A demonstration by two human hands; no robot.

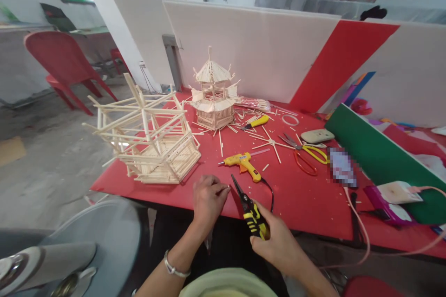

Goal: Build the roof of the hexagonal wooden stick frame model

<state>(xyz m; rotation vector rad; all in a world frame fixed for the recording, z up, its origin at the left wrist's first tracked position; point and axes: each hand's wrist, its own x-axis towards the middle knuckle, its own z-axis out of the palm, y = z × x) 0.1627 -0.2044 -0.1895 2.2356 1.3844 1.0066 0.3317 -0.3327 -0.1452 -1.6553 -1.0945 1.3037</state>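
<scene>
My left hand (209,198) is closed in a pinch near the table's front edge; a small pale tip, looking like a stick's end, shows at its fingertips. My right hand (270,234) grips black-and-yellow needle-nose pliers (251,216) by the handles, jaws pointing up and left, a little right of my left hand. Beyond both hands lies a yellow glue gun (244,163) on its side. On the left stands an open frame model of wooden sticks (163,148). Farther back is a smaller pagoda model (214,102) with tiered roofs.
Sticks joined in a star shape (272,142), a yellow-handled cutter (257,123), scissors (313,152) and a computer mouse (317,136) lie on the red table (216,167). A green board (376,158) and cables are at right. A grey stool (114,236) holds a flask (52,264).
</scene>
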